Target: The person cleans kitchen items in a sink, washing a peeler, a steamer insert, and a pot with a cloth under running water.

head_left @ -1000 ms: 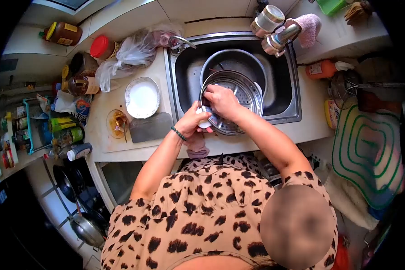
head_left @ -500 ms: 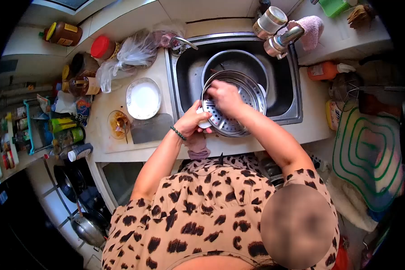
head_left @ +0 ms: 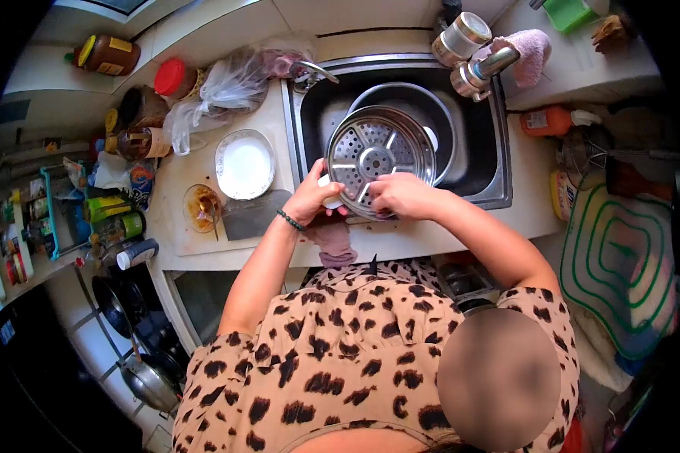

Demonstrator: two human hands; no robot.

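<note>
A round metal steamer pot with a perforated bottom (head_left: 376, 162) is tilted over the front edge of the sink (head_left: 472, 202). My left hand (head_left: 314, 196) grips its white handle (head_left: 331, 192) on the left side. Inside the steamer, near its front rim, my right hand (head_left: 402, 196) has its fingers bent together against the perforated surface; anything between them is hidden. Behind the steamer, a larger metal basin (head_left: 443, 128) sits in the sink.
Left of the sink are a white plate (head_left: 245, 164), a glass dish with brown residue (head_left: 202, 208), a grey board (head_left: 258, 216) and a plastic bag (head_left: 227, 98). A faucet (head_left: 499, 60) and orange spray bottle (head_left: 545, 121) are at right. A cloth (head_left: 332, 241) hangs at the counter's front.
The steamer has tilted so its perforated bottom shows more fully. My right hand has moved from the steamer's far left inner side to its front part. My left hand still holds the handle.
</note>
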